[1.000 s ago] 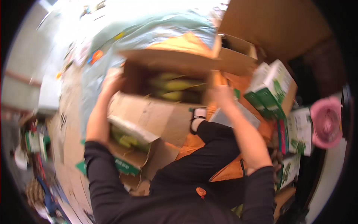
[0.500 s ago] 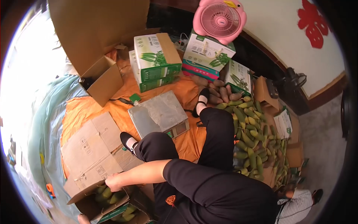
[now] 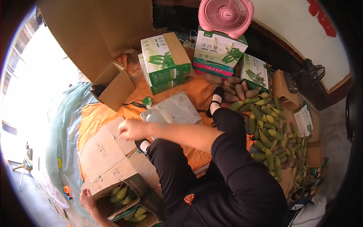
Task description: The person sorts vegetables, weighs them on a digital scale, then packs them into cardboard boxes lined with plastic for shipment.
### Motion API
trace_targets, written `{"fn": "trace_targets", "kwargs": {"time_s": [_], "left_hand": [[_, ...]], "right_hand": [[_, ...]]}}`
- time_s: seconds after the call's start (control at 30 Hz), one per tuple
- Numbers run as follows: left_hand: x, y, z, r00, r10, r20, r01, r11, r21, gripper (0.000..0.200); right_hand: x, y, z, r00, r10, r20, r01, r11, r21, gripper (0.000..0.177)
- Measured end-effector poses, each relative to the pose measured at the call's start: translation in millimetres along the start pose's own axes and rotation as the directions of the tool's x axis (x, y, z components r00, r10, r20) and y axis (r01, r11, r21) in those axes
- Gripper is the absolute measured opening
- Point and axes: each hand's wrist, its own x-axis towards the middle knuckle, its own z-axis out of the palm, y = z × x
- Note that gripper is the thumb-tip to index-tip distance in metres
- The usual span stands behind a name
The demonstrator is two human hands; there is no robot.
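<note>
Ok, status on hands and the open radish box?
Left hand at box edge; right hand extended, grip unclear. Green radishes inside. Nothing visibly blocking access.

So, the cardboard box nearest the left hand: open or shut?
Open. The cardboard box has nothing across its top, and the green vegetables inside it show plainly.

Daylight pours through an overexposed opening (image 3: 49,60) at left, where we see outside detail largely washed out. At upper right, a red decoration (image 3: 323,17) marks a white wall (image 3: 287,30) above dark brown trim (image 3: 337,85) and a black lower band (image 3: 172,19). Below, we find an orange tarp (image 3: 196,89), a translucent blue-green plastic sheet (image 3: 62,121) and bare grey floor (image 3: 332,121) at right.
</note>
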Motion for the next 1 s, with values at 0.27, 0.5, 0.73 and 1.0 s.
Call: {"fn": "trace_targets", "kwargs": {"time_s": [0.27, 0.5, 0.73, 1.0], "left_hand": [[9, 253, 1, 0.914, 0.404, 0.045, -0.345, 0.829, -0.441, 0.011], [-49, 466, 11, 0.501, 0.86, 0.098, -0.724, 0.479, -0.496, 0.015], [-53, 455, 119, 0.353, 0.885, 0.303, -0.83, 0.446, -0.335, 0.012], [-46, 472, 91, 0.451, 0.768, 0.455, -0.745, 0.605, -0.282, 0.017]], "right_hand": [[-74, 130, -161, 0.841, 0.329, -0.429, -0.312, 0.944, 0.111, 0.017], [-125, 184, -241, 0.519, 0.555, -0.65, -0.421, 0.828, 0.371, 0.018], [-117, 219, -304, 0.381, 0.524, -0.762, -0.336, 0.846, 0.414, 0.021], [-51, 261, -348, 0.291, 0.337, -0.896, -0.093, 0.942, 0.324, 0.068]]}}
